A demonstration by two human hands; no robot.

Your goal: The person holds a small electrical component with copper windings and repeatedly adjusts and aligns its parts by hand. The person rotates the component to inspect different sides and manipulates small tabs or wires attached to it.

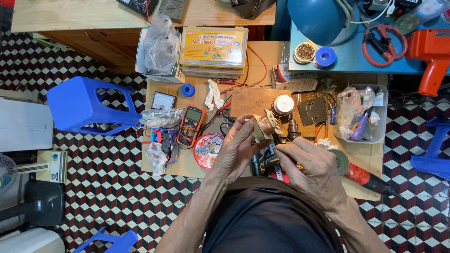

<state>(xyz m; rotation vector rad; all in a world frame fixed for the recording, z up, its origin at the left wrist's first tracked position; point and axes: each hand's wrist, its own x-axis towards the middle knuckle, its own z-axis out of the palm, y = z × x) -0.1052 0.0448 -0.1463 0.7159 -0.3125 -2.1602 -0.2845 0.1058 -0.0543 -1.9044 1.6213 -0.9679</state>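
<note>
Over our lap, our left hand (236, 150) pinches a small copper-wound coil bobbin (265, 126) above the tabletop (255, 100), while our right hand (307, 164) closes on something we cannot make out. The coil looks largely wound, its ends unfinished. Beyond lie a multimeter (191, 124), a parts box (214, 47) and the checkered floor (101, 159).

Bare forearms, dark brown garment below

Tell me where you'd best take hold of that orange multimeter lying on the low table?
Probably across the long sides of the orange multimeter, coming from above. It lies flat, face up, with its narrow body slightly tilted; wires crowd its lower end, so the upper half near the screen looks easier to grip.
</note>
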